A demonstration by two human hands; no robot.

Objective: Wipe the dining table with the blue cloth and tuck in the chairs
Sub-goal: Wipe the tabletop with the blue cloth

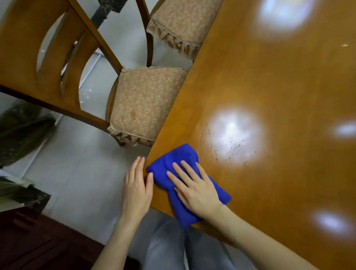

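A blue cloth [174,161] lies bunched on the near left corner of the glossy wooden dining table [284,109]. My right hand [192,187] presses flat on the cloth with straight fingers. My left hand [135,187] rests on the table's left edge, fingers straight, thumb touching the cloth's corner. A wooden chair [143,103] with a patterned cushion stands pulled out to the left of the table. A second chair [184,18] with the same cushion stands farther back along that side.
Pale tiled floor [78,171] lies left of the table. A dark wooden cabinet [35,243] fills the lower left corner. Dark marble-like slabs [17,129] sit at the far left. My legs in grey trousers [178,253] stand at the table's near edge.
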